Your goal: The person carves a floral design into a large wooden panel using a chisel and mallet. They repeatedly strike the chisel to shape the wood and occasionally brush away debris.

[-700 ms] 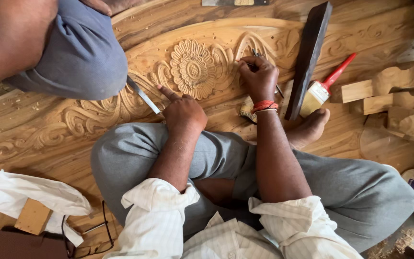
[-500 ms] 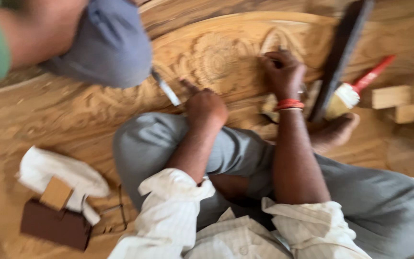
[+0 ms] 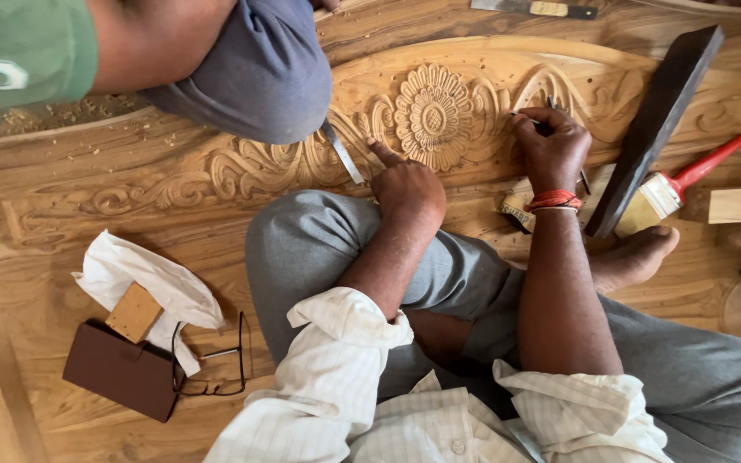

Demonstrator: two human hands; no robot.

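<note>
My left hand (image 3: 405, 184) has shifted nearer the carved flower (image 3: 433, 116), forefinger stretched out touching the carving; my right hand (image 3: 551, 150) still pinches a thin chisel (image 3: 532, 124).

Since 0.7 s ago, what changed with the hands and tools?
Little. The left hand now stretches its forefinger onto the carved panel beside the chisel; before it lay curled. The right hand stays on the carving with its thin tool. Paintbrush, dark wooden bar and glasses lie as before.
</note>
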